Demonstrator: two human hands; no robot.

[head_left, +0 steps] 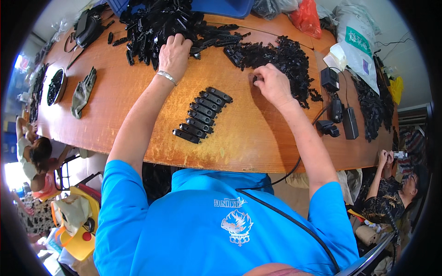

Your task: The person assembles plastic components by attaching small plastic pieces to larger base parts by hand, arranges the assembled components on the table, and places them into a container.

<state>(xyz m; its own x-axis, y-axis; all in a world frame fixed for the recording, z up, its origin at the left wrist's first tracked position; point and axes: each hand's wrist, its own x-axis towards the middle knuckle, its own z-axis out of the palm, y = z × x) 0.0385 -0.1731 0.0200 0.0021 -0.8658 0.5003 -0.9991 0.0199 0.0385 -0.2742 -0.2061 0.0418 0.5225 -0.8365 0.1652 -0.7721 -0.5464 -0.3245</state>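
Observation:
My left hand [174, 56], a silver bracelet at its wrist, rests at the near edge of a heap of long black plastic parts [154, 27]. Its fingers are bent down among them, and what they grip, if anything, is hidden. Beside a spread of small black plastic pieces [294, 64], my right hand [274, 83] is closed in a pinch. A small dark piece [254, 79] shows at its fingertips. Between my forearms, several long black parts [201, 115] lie side by side in a slanting row on the wooden table [239, 142].
At left lie a grey glove [83, 93], a bowl of black pieces [56, 86] and a black bag [87, 30]. Black power adapters [351, 123] and a cable sit at right. A blue bin [225, 7] and plastic sacks [357, 39] line the back. People sit at both sides.

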